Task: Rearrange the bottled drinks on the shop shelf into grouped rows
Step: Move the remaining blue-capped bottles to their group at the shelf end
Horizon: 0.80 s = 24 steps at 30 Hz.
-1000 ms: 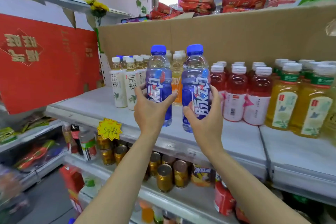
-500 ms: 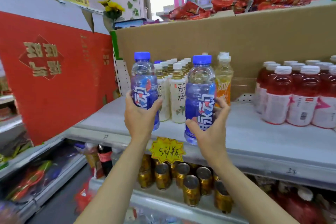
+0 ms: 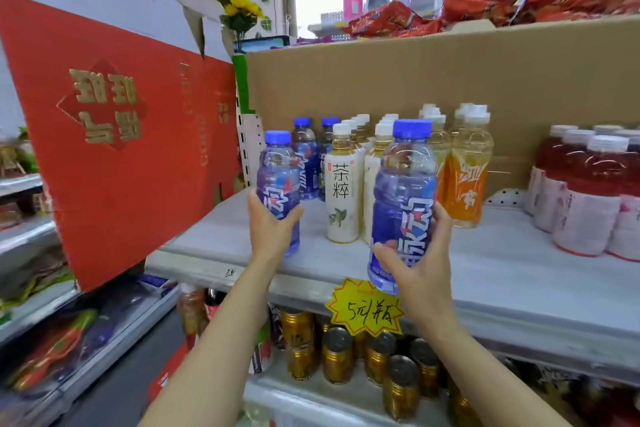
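Note:
My left hand (image 3: pixel 272 227) grips a blue-capped blue drink bottle (image 3: pixel 277 170), upright over the left end of the grey shelf (image 3: pixel 502 263), in front of two more blue bottles (image 3: pixel 306 163). My right hand (image 3: pixel 420 263) holds a second blue bottle (image 3: pixel 403 191) upright above the shelf's front edge. Behind it stand white tea bottles (image 3: pixel 343 191), then orange drink bottles (image 3: pixel 465 170). Red drink bottles (image 3: pixel 585 194) are grouped at the right.
A big red carton (image 3: pixel 114 135) leans at the shelf's left end. A cardboard wall (image 3: pixel 415 73) backs the shelf. A yellow price tag (image 3: pixel 365 308) hangs on the front edge, with gold cans (image 3: pixel 337 354) on the shelf below.
Both hands with their blue bottles have shifted left along the shelf. The left bottle now stands in front of the two blue bottles at the left end, and my view has turned left.

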### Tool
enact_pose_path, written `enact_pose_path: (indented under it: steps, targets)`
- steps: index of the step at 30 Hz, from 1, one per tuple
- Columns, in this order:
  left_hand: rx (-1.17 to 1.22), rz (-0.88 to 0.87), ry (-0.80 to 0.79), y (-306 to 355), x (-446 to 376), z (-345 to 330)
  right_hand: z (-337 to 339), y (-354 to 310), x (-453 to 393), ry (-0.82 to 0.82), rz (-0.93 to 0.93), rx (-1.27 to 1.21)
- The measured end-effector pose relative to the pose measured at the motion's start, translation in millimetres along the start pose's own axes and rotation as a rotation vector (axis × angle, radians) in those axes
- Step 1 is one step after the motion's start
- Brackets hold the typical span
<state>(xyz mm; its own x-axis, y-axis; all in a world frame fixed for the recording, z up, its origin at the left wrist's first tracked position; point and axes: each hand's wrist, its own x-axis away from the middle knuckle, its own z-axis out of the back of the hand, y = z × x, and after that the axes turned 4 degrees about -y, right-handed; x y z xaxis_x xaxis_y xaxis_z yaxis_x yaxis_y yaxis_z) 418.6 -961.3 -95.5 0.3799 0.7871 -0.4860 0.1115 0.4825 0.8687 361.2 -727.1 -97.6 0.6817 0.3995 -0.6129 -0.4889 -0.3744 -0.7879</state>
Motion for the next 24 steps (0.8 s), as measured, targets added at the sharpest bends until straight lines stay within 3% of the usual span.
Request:
enact_pose_path:
  steps: [6, 15, 19, 24]
  targets:
    - [-0.013, -0.001, -0.122, -13.6, -21.2, 7.7, -56.2, 7.3, -7.9, -0.06, -0.005, 0.092]
    - [-0.048, -0.012, -0.237, -37.6, -53.3, 30.3, -148.9, 36.4, -45.8, 0.125, -0.065, 0.56]
    - [-0.069, -0.026, -0.324, -43.1, -60.1, 33.7, -167.7, 46.0, -53.8, 0.163, -0.112, 0.784]
    - [-0.011, -0.02, -0.521, -51.2, -63.8, 55.5, -168.5, 44.4, -54.9, 0.145, -0.173, 0.862]
